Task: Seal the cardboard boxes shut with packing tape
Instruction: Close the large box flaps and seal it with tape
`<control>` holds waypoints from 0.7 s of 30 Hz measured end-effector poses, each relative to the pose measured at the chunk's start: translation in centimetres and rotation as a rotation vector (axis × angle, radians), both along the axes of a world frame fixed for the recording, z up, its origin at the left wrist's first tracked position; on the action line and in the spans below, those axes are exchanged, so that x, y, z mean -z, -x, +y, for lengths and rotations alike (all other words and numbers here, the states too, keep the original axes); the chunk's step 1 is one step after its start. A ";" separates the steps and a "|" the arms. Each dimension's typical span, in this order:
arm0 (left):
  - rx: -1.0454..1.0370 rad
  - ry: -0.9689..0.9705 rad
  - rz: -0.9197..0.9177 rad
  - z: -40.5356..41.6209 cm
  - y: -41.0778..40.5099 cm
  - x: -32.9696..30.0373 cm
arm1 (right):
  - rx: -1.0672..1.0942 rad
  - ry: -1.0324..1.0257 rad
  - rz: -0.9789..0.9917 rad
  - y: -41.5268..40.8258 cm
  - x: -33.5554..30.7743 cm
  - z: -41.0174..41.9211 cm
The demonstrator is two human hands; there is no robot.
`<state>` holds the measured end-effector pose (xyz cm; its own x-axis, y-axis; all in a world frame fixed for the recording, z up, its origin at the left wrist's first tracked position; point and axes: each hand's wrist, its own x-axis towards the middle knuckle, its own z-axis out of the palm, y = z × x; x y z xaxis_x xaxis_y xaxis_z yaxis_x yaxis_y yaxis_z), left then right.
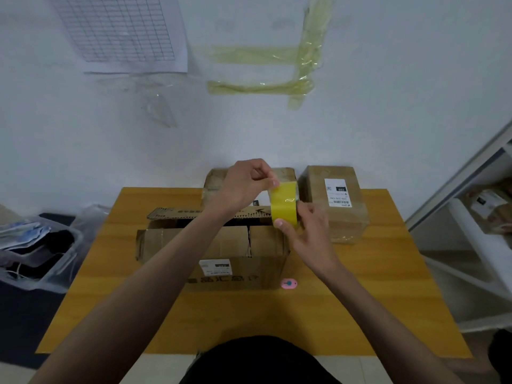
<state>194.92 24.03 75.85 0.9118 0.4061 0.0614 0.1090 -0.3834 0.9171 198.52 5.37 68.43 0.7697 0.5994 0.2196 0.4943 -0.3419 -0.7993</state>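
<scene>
A yellow tape roll point(283, 207) is held in the air above the nearest cardboard box point(221, 253), whose far flap stands partly open. My right hand point(307, 231) grips the roll from the right and below. My left hand point(246, 184) pinches the loose tape end at the top of the roll. Behind stand two more boxes: one point(285, 173) mostly hidden by my left hand, and one point(336, 200) at the back right with a white label, wrapped in clear tape.
A small pink cutter point(289, 284) lies on the wooden table point(249, 320) just in front of the near box. A clear bin point(36, 253) with clutter sits at the left, a white shelf point(471, 217) at the right. Old tape strips stick to the wall.
</scene>
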 end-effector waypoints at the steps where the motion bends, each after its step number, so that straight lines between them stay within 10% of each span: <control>1: -0.005 -0.001 -0.013 -0.1 0.0 -0.1 | -0.060 -0.056 0.046 0.5 -0.3 -0.1; 21: -0.040 -0.219 -0.186 -1.2 1.8 3.3 | 0.023 -0.154 0.615 1.5 2.5 2.7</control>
<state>193.16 22.81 72.54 0.8603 0.3997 0.3164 -0.0345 -0.5735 0.8185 196.99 8.04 65.91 0.7947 0.5783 -0.1845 -0.0770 -0.2054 -0.9756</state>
